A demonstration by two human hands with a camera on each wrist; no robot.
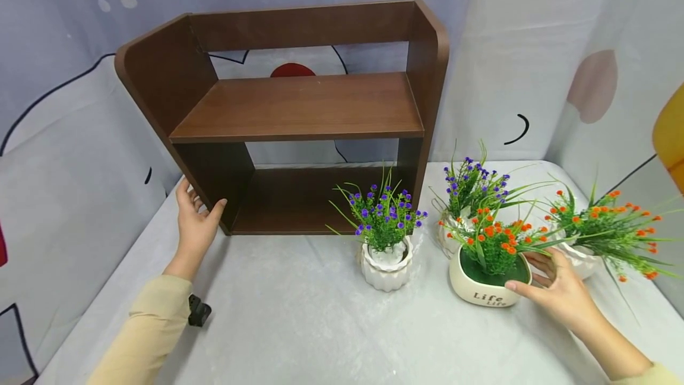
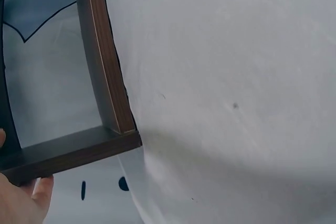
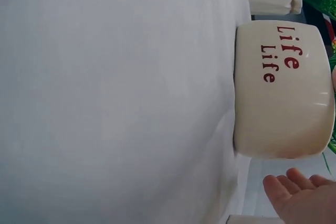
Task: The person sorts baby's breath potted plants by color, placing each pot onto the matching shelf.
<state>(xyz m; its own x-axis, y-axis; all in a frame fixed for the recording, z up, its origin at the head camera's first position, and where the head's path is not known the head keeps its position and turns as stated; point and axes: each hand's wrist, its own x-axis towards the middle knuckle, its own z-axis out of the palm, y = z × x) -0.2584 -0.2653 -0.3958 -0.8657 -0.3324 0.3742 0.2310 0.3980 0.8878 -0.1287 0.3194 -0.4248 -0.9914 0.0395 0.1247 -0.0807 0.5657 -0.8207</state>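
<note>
My left hand [image 1: 195, 224] grips the lower left side panel of a brown two-tier wooden shelf [image 1: 299, 106], thumb on the inner side and fingers outside. In the left wrist view the fingers [image 2: 44, 190] lie against the panel's outer face. My right hand [image 1: 563, 293] is spread around the right end of an oval cream pot [image 1: 481, 293] marked "Life", which holds orange flowers [image 1: 499, 236]. Its thumb is at the pot's rim. The right wrist view shows a gap between the straight fingers [image 3: 294, 190] and the pot wall.
A white ribbed pot [image 1: 386, 272] with purple flowers stands before the shelf's right end. Another purple-flowered plant [image 1: 472, 186] is behind the oval pot, and an orange-flowered plant [image 1: 604, 224] stands right. All rest on a white-covered table [image 1: 299, 325]. Printed cloth [image 1: 513, 46] hangs behind.
</note>
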